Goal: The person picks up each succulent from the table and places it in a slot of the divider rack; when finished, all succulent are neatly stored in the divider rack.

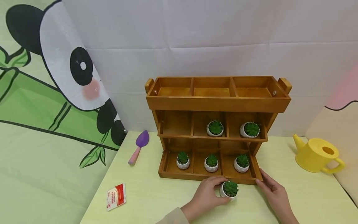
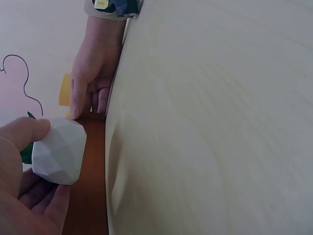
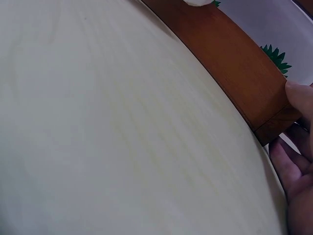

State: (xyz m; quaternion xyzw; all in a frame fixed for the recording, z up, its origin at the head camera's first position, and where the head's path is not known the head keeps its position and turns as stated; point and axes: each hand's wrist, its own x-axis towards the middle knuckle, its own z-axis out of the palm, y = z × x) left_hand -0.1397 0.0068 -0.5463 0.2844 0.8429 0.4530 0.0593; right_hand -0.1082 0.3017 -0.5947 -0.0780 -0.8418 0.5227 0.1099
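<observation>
My left hand [image 1: 207, 193] pinches a small potted succulent [image 1: 230, 189], its white faceted pot between thumb and fingers, in front of the wooden shelf [image 1: 218, 104]. From the left wrist view the pot [image 2: 59, 152] shows its white side, green leaves mostly hidden behind it. At the shelf's lower right front corner, my right hand [image 1: 275, 196] grips the wood, thumb on the front and fingers at the side. Three potted succulents stand in the bottom tier, among them a middle one [image 1: 211, 163]. The middle tier holds two, one in its centre compartment [image 1: 215, 128] and one at right [image 1: 250, 129].
Left of the shelf lies a purple trowel [image 1: 142, 140] with a pink handle. A red and white packet [image 1: 116, 197] rests nearer the front left. On the right stands a yellow watering can [image 1: 317, 155]. A pale cloth wall [image 1: 218, 37] rises behind the table.
</observation>
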